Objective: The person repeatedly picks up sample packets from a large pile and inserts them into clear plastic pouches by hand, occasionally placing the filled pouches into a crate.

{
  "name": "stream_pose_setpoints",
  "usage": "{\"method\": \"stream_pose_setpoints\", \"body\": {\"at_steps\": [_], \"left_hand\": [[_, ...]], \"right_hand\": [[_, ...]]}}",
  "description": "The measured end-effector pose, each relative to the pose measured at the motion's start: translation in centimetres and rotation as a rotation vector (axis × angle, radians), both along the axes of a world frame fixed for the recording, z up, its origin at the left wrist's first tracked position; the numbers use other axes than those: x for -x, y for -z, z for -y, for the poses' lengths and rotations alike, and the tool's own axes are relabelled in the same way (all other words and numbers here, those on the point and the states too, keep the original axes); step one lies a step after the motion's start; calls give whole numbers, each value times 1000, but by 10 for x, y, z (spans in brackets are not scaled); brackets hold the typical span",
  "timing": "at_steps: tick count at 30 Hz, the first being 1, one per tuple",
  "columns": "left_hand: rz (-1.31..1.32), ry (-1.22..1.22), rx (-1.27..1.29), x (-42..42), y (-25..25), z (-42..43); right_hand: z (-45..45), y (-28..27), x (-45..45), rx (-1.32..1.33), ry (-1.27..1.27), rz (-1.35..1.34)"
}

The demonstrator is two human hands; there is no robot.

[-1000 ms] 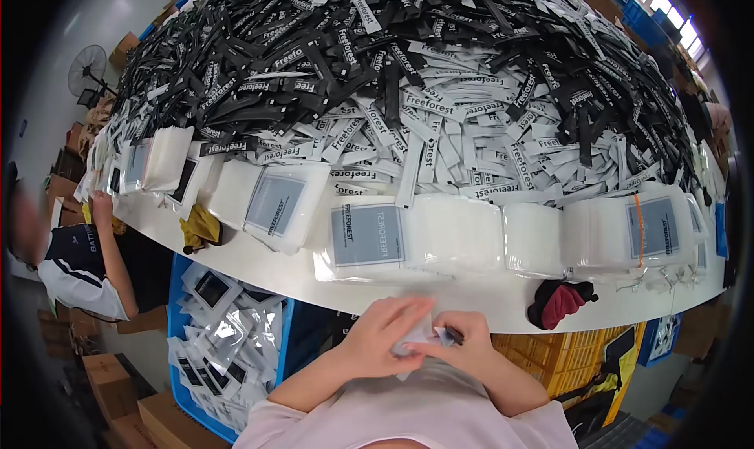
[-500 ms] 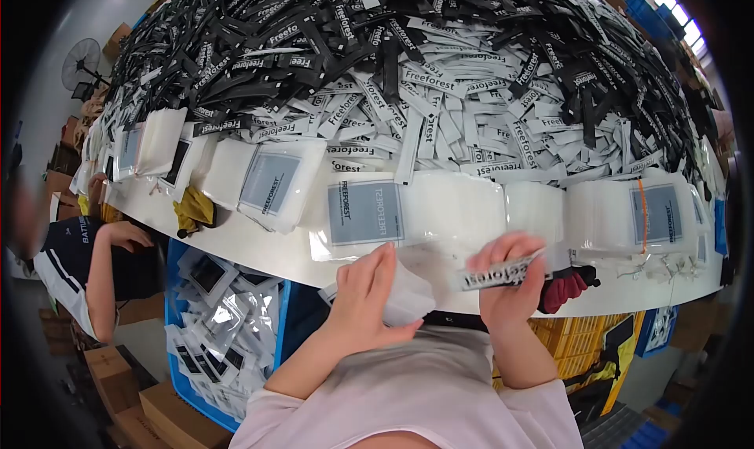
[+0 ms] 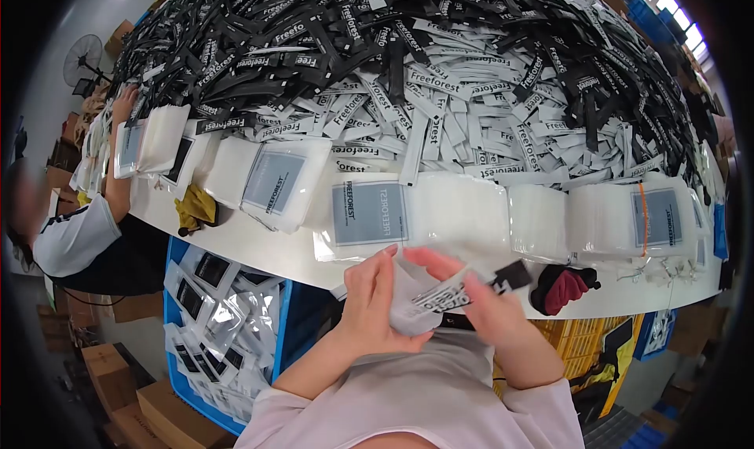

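Note:
My left hand [image 3: 369,304] is wrapped round a translucent white bag [image 3: 404,300] near the table's front edge. Just right of it, my right hand [image 3: 491,304], slightly blurred, holds white and black printed sachets [image 3: 448,296], whose left ends overlap the bag. How many sachets there are I cannot tell. Beyond my hands lies a row of stacked clear bags [image 3: 455,213], one showing a grey printed panel [image 3: 369,213]. Behind the row rises a large heap of black and white sachets [image 3: 436,80].
A co-worker's arm [image 3: 119,162] reaches onto the white table [image 3: 259,249] at left. A blue bin [image 3: 179,370] of filled bags stands below. A yellow cloth [image 3: 195,209], a dark red cloth [image 3: 564,290] and a yellow crate [image 3: 565,343] are nearby.
My right hand has swung from my lap out to the right with sachets and back toward the bag. My left hand keeps the bag. The co-worker's arm has reached up toward the heap.

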State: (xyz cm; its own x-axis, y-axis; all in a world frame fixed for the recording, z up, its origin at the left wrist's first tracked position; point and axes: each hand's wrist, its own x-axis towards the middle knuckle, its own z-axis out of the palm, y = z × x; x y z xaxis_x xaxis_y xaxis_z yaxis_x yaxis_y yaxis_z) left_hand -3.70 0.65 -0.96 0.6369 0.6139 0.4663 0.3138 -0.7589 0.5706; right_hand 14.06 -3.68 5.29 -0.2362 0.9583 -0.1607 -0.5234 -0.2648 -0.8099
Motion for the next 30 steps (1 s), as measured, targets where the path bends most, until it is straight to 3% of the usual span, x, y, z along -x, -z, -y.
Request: {"method": "stream_pose_setpoints", "body": {"at_steps": [3,4,7,8,14,17,20,23,26,29,30], "left_hand": [[65,8,22,-4,-5,0],[88,-14,31,-6,-6,1],[93,-48,49,-3,-8,-2],[81,-52,56,0,-9,-3],[-116,79,-137,0,-12,-1],[22,203,282,6,-27,-6],[-90,56,975,15,-45,-17],[299,55,1051,9,-37,-10],[354,31,1097,11,-37,-5],[433,28,1087,10,-32,-3],[465,17,1067,10,-32,-3]], "right_hand": [[-2,1,11,-170,4,404],[-1,10,16,-454,59,843],[5,4,16,-525,481,1045],[7,7,8,-637,493,1101],[10,18,4,-755,-29,1268],[6,13,-9,-823,-84,1244],[2,15,-13,-813,-103,1176],[-3,17,4,-584,354,956],[-2,16,10,-290,451,836],[8,22,5,-255,147,672],[6,19,4,-325,134,727]]}}
